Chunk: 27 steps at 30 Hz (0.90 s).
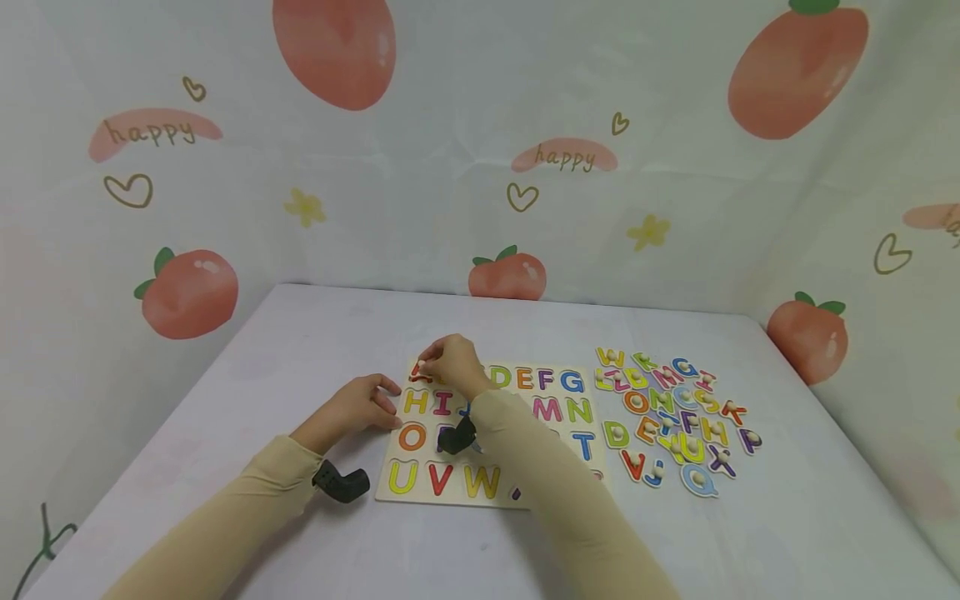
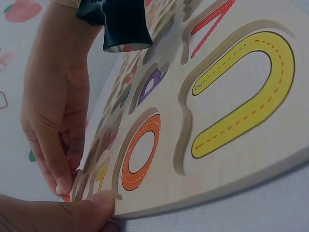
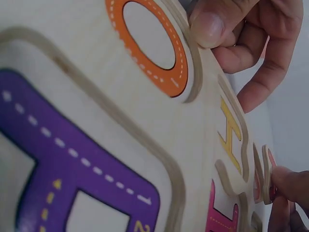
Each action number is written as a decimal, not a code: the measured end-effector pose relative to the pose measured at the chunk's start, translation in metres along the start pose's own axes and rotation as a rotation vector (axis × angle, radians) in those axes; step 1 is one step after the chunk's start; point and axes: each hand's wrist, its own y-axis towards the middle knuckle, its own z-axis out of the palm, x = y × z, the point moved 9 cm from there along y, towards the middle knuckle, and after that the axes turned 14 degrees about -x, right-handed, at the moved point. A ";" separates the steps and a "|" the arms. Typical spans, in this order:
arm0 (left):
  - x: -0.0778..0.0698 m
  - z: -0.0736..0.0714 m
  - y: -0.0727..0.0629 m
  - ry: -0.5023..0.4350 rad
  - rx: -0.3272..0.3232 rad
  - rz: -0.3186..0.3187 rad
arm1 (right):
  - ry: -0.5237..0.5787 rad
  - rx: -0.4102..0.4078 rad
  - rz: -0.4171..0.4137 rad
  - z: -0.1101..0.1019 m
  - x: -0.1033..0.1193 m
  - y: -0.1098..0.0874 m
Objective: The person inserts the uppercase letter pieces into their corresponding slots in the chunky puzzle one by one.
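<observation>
A wooden alphabet puzzle board [image 1: 517, 492] lies on the table, with printed letters inside its recesses. At its top left corner my right hand [image 1: 453, 364] pinches the knob of a red letter A piece [image 1: 420, 377], which sits over the A recess. In the right wrist view, the red piece [image 3: 271, 166] shows tilted at the board surface. My left hand [image 1: 360, 404] holds the board's left edge, its thumb [image 2: 91, 208] on the rim beside the orange O recess [image 2: 140, 159]. Its other fingers curl past the side in the right wrist view.
To the right of the board lies a loose cluster of knobbed letter pieces, among them a blue Q [image 1: 699, 480], a purple X [image 1: 722, 460] and a red V [image 1: 633, 465]. A fruit-patterned cloth [image 1: 420, 225] hangs behind the table. Black wrist cameras [image 1: 341, 482] sit on both wrists.
</observation>
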 end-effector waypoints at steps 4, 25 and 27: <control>0.000 0.001 0.000 0.005 0.000 0.005 | 0.002 0.006 0.008 0.001 -0.003 0.000; 0.003 0.002 0.003 -0.006 -0.014 -0.002 | -0.036 0.002 0.012 0.007 -0.007 -0.001; 0.004 0.002 0.004 -0.004 -0.016 -0.001 | -0.032 0.010 0.017 0.007 -0.007 -0.002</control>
